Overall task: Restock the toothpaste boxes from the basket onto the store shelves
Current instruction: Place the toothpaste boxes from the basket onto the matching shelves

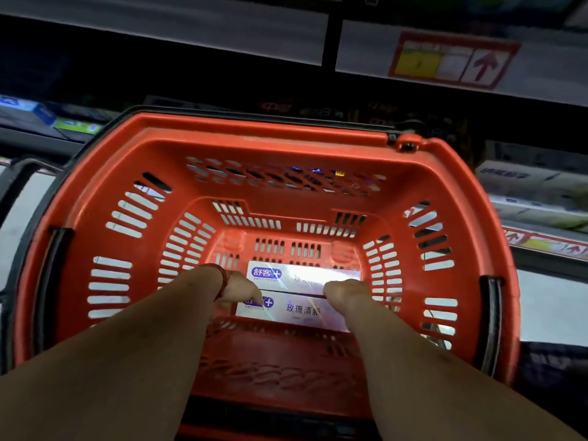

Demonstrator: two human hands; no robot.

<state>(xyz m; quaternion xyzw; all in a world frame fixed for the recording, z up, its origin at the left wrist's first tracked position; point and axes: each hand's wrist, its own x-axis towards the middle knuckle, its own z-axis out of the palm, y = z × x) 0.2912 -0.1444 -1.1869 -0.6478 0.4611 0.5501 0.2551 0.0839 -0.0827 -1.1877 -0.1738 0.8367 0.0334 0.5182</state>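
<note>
Boxes at the fingertips, two of them, flat on the basket point(254, 125) floor, just beside each other. Left hand point(238, 289): fingers curled down onto the left end of the near box point(296, 313). Right hand point(346, 294): fingers bent and hooked at the seam between that one and the far box point(305, 275). Seems to clamp the near box end to end (no sign of lift yet). Glossy white card, sharp-cornered, rainbow foil sheen, blue logo patch. Red cord round the left wrist. Only these two visible inside. Red moulded plastic, slotted walls and floor, black handles down along the rim. Looks nearly done, judging by that: two left to shelve. Beyond, dim grey shelves point(191, 36), pale stock point(525, 179) in rows at right, a red-framed price tag point(451, 58).
</note>
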